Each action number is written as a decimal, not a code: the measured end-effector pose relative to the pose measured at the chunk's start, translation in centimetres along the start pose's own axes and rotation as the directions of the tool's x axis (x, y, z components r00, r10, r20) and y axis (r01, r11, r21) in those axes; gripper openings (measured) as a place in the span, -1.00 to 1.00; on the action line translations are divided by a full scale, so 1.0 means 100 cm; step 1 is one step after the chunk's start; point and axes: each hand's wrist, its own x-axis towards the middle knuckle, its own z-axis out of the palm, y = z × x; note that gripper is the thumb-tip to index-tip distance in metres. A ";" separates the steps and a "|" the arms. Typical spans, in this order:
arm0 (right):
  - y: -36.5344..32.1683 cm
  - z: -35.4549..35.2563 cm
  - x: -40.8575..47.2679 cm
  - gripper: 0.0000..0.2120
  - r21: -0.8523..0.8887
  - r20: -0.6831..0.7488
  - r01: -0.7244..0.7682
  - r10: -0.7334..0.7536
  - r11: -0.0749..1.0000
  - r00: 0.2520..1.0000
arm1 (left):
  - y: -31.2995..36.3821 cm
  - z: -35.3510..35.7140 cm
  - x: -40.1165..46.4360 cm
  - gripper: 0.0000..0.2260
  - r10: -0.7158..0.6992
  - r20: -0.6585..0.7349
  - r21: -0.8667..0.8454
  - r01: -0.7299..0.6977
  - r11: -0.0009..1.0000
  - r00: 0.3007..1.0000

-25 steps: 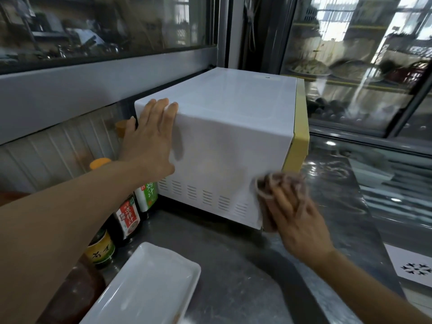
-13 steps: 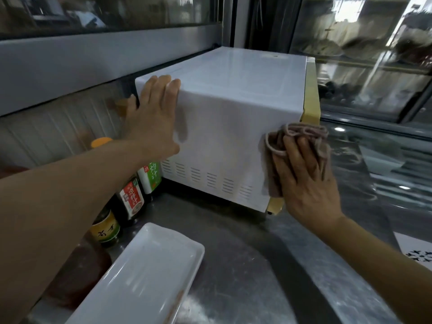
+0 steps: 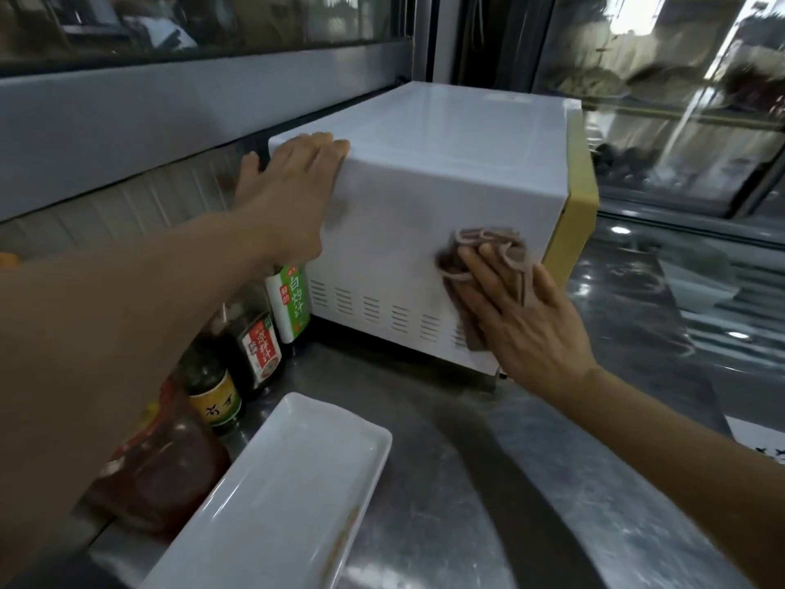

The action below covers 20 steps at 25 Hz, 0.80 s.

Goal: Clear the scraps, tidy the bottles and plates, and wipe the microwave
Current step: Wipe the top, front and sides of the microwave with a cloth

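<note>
One white microwave with a yellow front frame sits on the steel bench, its vented side panel facing the camera. Two hands in view. Left hand: flat and spread, palm against the rear upper corner of the side panel, fingertips hooked over the top edge, thumb behind the back edge; holds nothing. Right hand: fingers extended and slightly fanned, pressing one crumpled brown cloth flat against the side panel near the front edge, above the vent slots; cloth bunches out past the fingertips and hangs below the palm. Bottles in a row along the back wall, left of the microwave, partly under the left forearm — three clearly counted: one green-labelled sauce bottle just beside the microwave's rear corner, one dark bottle with a red-and-white label next to it, one dark bottle with a yellow label next again. Nearer still, one brown-red container, blurred, type unclear. One long white rectangular plate lies on the bench in front of the bottles, a brownish streak along its near right edge. Glass panels behind show reflections only.
</note>
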 end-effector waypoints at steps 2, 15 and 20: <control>-0.019 0.009 0.004 -0.41 -0.033 0.047 0.007 -0.006 0.999 0.999 | -0.002 0.003 0.001 -0.04 0.005 -0.001 -0.016 -0.005 1.000 1.000; -0.051 0.013 0.053 -0.46 -0.025 0.076 0.151 -0.149 0.988 0.986 | -0.028 -0.010 0.018 -0.08 0.046 0.082 -0.056 -0.042 0.998 0.996; -0.065 0.018 0.041 -0.41 -0.008 0.389 0.407 -0.372 0.913 0.843 | -0.032 -0.009 0.017 -0.03 0.061 0.086 0.000 -0.061 0.998 0.994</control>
